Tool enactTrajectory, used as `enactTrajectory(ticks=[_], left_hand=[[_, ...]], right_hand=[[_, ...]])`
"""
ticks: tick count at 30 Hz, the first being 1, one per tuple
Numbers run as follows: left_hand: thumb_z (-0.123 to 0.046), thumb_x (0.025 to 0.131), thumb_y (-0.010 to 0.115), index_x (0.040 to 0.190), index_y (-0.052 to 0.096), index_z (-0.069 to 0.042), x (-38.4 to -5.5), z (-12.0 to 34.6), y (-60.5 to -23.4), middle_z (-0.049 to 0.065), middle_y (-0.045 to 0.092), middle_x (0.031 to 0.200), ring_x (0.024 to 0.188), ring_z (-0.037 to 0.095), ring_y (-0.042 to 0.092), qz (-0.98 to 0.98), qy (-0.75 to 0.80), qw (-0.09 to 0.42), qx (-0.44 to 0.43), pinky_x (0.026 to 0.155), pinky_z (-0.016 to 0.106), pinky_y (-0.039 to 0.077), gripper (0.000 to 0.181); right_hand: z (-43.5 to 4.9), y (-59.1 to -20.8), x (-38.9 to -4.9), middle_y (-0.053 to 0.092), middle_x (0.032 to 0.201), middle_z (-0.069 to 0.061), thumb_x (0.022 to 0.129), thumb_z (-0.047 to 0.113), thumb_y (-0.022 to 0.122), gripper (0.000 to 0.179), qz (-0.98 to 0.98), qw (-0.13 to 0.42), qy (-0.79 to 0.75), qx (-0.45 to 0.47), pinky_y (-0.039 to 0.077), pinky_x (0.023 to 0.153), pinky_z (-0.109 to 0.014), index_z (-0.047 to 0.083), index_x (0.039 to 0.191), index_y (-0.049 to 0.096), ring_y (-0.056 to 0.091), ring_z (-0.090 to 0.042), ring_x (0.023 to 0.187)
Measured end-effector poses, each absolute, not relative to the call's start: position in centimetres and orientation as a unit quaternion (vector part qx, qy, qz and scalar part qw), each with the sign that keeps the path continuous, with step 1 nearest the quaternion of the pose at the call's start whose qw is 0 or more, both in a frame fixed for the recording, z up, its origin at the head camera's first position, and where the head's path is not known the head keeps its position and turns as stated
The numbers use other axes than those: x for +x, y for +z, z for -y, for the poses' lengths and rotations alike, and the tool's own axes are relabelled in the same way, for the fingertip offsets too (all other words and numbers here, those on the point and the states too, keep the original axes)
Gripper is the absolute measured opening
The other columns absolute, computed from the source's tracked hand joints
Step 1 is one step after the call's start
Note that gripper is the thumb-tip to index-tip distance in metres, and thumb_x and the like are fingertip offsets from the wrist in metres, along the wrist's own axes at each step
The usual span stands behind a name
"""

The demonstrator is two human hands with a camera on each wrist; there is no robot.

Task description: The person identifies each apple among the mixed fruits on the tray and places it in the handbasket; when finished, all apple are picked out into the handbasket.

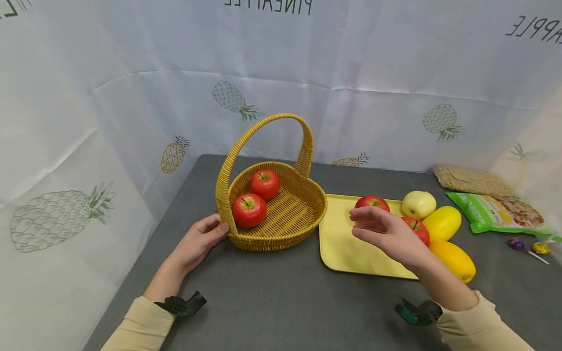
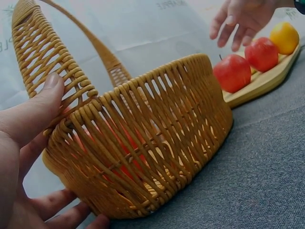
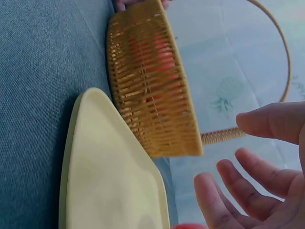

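Observation:
A yellow wicker basket [image 1: 274,241] with a tall arched handle holds two red apples, one nearer [image 1: 249,210] and one behind [image 1: 265,184]. My left hand [image 1: 199,243] grips its left end, thumb against the handle's base and fingers along the outer wall, as the left wrist view [image 2: 28,129] shows. Over the pale yellow tray [image 1: 347,248] hovers my right hand [image 1: 391,234], fingers loosely bent and nothing in them. Two red apples lie on the tray, one behind the hand [image 1: 372,202] and one partly hidden by it [image 1: 417,230].
Right of these apples are a pale round fruit [image 1: 419,204] and two yellow oval fruits [image 1: 442,223] [image 1: 452,261]. Further right lie a green food packet [image 1: 500,213], a bag of grain [image 1: 471,181] and wrapped lollipops [image 1: 522,245]. A pineapple-print cloth [image 1: 373,122] hangs behind the grey table.

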State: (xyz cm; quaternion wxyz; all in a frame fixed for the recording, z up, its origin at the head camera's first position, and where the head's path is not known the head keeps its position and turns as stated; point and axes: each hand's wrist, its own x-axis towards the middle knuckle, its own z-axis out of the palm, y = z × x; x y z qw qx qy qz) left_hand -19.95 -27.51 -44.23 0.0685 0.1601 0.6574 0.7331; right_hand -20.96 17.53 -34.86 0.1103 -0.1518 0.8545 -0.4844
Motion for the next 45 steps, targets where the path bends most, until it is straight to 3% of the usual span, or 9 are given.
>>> enactTrajectory(ticks=[6,14,21,27,32,42,45], left_hand=[[-0.011,0.108,0.055,0.127,0.057,0.008,-20.0,27.3,-44.4,0.015,0.059,0.125,0.115,0.013,0.059,-0.66,0.731,0.069,0.159,0.101,0.027,0.048,0.028],[-0.012,0.108,0.054,0.127,0.057,0.007,-20.0,27.4,-44.1,0.014,0.059,0.125,0.116,0.013,0.059,-0.666,0.726,0.07,0.159,0.101,0.026,0.048,0.027],[-0.012,0.109,0.053,0.129,0.058,0.006,-19.9,27.7,-44.3,0.013,0.058,0.126,0.116,0.013,0.058,-0.661,0.73,0.067,0.161,0.101,0.027,0.048,0.027],[-0.01,0.109,0.053,0.128,0.058,0.006,-20.1,27.7,-44.3,0.012,0.059,0.125,0.115,0.012,0.059,-0.657,0.732,0.069,0.167,0.1,0.027,0.049,0.025],[-0.011,0.108,0.054,0.127,0.058,0.005,-20.3,27.6,-44.2,0.013,0.059,0.125,0.115,0.013,0.059,-0.658,0.732,0.072,0.162,0.101,0.027,0.049,0.025],[-0.011,0.108,0.054,0.127,0.059,0.003,-20.3,27.5,-44.2,0.01,0.058,0.125,0.117,0.013,0.058,-0.659,0.732,0.073,0.156,0.101,0.026,0.048,0.024],[-0.011,0.108,0.055,0.126,0.061,0.002,-20.3,27.5,-44.1,0.007,0.059,0.123,0.116,0.012,0.058,-0.66,0.732,0.072,0.153,0.101,0.026,0.048,0.023]], right_hand=[[-19.3,-35.1,-20.3,0.059,0.135,-0.014,0.098,0.031,0.073,0.048,-0.871,0.092,-0.466,-0.128,0.055,0.088,-0.028,0.008,0.138,0.057,0.062,-0.027,0.117],[-21.0,-35.8,-20.1,0.06,0.134,-0.016,0.099,0.028,0.072,0.047,-0.889,0.073,-0.437,-0.118,0.055,0.084,-0.025,0.004,0.136,0.056,0.063,-0.028,0.116],[-21.7,-35.1,-20.2,0.057,0.134,-0.017,0.1,0.027,0.07,0.049,-0.894,0.062,-0.431,-0.104,0.055,0.082,-0.025,0.004,0.139,0.053,0.061,-0.016,0.111],[-22.4,-34.5,-20.3,0.059,0.133,-0.016,0.1,0.034,0.07,0.052,-0.912,0.033,-0.401,-0.078,0.049,0.083,-0.016,0.007,0.14,0.053,0.057,-0.029,0.117],[-23.1,-34.5,-20.3,0.06,0.132,-0.016,0.1,0.035,0.07,0.053,-0.922,0.026,-0.38,-0.069,0.045,0.084,-0.013,0.006,0.141,0.052,0.056,-0.031,0.118],[-24.1,-34.3,-20.2,0.058,0.133,-0.015,0.1,0.035,0.07,0.052,-0.934,0.017,-0.354,-0.044,0.044,0.087,-0.019,0.011,0.142,0.051,0.053,-0.032,0.119],[-24.2,-34.4,-20.3,0.054,0.137,-0.019,0.099,0.036,0.07,0.056,-0.939,0.019,-0.343,-0.03,0.049,0.093,-0.037,0.011,0.144,0.05,0.051,-0.04,0.121]])
